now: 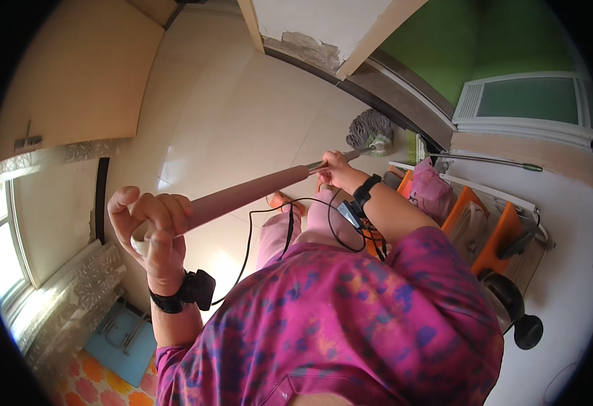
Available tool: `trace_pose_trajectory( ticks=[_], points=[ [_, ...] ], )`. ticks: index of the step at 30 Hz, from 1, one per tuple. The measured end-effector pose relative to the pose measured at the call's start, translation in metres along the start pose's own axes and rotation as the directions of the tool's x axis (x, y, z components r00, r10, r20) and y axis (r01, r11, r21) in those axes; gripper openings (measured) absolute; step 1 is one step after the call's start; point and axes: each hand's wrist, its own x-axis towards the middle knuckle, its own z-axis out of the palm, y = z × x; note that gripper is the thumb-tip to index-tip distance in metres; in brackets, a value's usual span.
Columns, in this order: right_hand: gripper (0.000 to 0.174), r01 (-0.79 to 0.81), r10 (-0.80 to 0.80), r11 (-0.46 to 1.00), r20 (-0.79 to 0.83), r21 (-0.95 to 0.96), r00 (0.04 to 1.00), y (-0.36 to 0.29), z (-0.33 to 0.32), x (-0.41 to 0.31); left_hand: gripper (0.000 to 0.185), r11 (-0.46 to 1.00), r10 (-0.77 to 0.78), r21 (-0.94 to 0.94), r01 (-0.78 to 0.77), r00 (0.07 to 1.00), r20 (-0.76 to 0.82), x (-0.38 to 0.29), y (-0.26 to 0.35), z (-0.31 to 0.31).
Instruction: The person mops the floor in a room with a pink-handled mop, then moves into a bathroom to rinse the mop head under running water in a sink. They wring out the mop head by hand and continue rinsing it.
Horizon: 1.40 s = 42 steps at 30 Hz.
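Note:
A string mop with a grey head [370, 130] rests on the tiled floor near the doorway. Its pole slants across in front of me, with a pinkish-brown grip sleeve [251, 194] on the upper part and bare metal below. My left hand [149, 223] is wrapped around the pole's top end, where a pale end cap [140, 238] shows between the fingers. Lower down, my right hand [333, 169] grips the metal shaft just past the sleeve. Black bands with small devices sit on both wrists, and a black cable [250, 238] hangs between them.
At right, an orange-and-white rack [499, 236] holds a pink plastic bag [429, 188] and other items. A second handled tool with a green tip [532, 167] lies behind it. A wooden door [83, 76] stands at upper left. A light-blue folding stool or table [124, 340] is at lower left.

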Motion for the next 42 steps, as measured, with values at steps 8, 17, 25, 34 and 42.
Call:
trace_pose_trajectory(
  ticks=[8, 17, 25, 34, 42],
  points=[
    [0.015, 0.055, -0.055, 0.998, 0.012, 0.013, 0.998, 0.017, 0.043, -0.017, 0.051, 0.945, 0.28, -0.293, -0.144, 0.818, 0.503, 0.054, 0.045, -0.017],
    [0.008, 0.01, -0.053, 0.968, 0.166, 0.25, 0.985, -0.013, 0.151, -0.023, 0.045, 0.92, 0.356, -0.386, -0.06, 0.537, 0.765, 0.086, 0.122, -0.006],
    [0.005, -0.091, -0.226, 0.763, 0.397, 0.639, 0.89, -0.077, 0.147, -0.068, 0.021, 0.845, 0.422, 0.129, -0.518, 0.796, 0.434, 0.045, 0.164, 0.123],
    [0.008, -0.067, -0.314, 0.826, 0.555, 0.56, 0.77, -0.128, 0.088, -0.215, 0.017, 0.82, 0.55, -0.074, -0.568, 0.746, 0.375, 0.066, 0.16, 0.193],
    [0.007, 0.082, -0.429, 0.854, 0.606, 0.514, 0.67, -0.155, 0.051, -0.282, 0.018, 0.847, 0.506, -0.038, -0.53, 0.782, 0.365, 0.083, 0.113, 0.211]
  ],
)
